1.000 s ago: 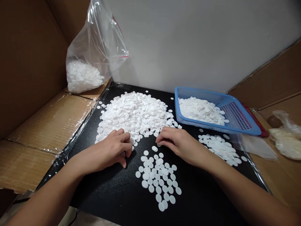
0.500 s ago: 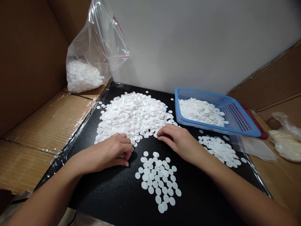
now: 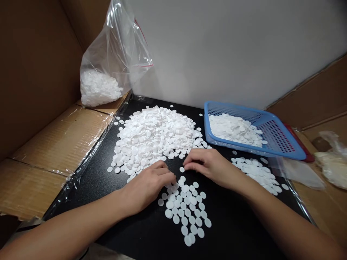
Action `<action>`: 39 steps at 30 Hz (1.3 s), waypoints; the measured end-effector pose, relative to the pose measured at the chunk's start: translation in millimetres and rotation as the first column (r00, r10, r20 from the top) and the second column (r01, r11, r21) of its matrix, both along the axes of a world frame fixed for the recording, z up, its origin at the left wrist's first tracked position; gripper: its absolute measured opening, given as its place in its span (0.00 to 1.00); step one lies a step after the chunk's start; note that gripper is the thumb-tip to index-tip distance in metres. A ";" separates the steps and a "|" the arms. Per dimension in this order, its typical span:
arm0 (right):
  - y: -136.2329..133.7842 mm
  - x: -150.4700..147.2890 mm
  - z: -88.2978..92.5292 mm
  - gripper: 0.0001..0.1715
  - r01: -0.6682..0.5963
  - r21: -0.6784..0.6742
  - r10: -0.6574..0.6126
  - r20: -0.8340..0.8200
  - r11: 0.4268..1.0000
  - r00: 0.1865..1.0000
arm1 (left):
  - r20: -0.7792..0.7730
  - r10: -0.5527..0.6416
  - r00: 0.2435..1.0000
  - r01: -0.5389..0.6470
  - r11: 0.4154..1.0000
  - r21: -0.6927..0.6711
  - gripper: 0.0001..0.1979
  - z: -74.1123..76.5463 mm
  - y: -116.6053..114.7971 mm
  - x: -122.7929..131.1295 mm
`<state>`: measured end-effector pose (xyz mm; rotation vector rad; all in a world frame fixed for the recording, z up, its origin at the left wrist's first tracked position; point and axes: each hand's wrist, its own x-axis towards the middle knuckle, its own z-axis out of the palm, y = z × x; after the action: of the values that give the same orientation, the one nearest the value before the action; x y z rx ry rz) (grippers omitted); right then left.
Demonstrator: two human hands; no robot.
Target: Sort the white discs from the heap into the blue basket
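Thin round white discs lie loose on a black table [image 3: 114, 213]. My left hand [image 3: 151, 184] is palm down at the upper left edge of a spread of discs [image 3: 187, 213], its fingers curled and its fingertips hidden. Whatever those fingers hold, if anything, cannot be seen. Between this spread and a big heap of discs [image 3: 154, 133] is my right hand [image 3: 210, 164]. Its thumb and bent forefinger are slightly apart, with their tips beside a single disc [image 3: 181, 169]. Nothing shows between them.
A blue plastic basket [image 3: 287, 153] part full of discs stands at the back right, with another group of discs [image 3: 257, 173] before it. A clear bag [image 3: 100, 88] of white pieces sits on cardboard [image 3: 65, 137] at the left. A grey wall [image 3: 217, 54] rises behind.
My left hand has moved right, from the heap's front edge to the spread of discs. My right hand has come slightly nearer, and a single disc now lies apart at its fingertips.
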<state>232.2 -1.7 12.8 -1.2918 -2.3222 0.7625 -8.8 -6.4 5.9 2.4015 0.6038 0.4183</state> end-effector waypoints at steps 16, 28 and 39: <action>-1.7 -15.4 -18.4 0.07 -0.036 0.288 0.027 0.035 0.957 0.999 | 0.109 0.243 0.964 -0.208 0.944 -0.257 0.10 0.8 4.4 1.3; 0.4 -7.7 -8.1 0.04 0.183 0.122 -0.189 0.034 0.975 0.981 | 0.142 0.339 0.930 -0.284 0.909 -0.305 0.07 9.2 6.3 0.6; -0.3 0.6 3.5 0.09 0.138 -0.106 -0.134 0.046 0.985 0.990 | 0.092 0.417 0.904 -0.346 0.842 -0.413 0.04 14.1 10.0 -0.3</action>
<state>232.8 -2.0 16.3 -1.5078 -2.2219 0.8351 -9.1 3.6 20.0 1.8373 0.9914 0.6121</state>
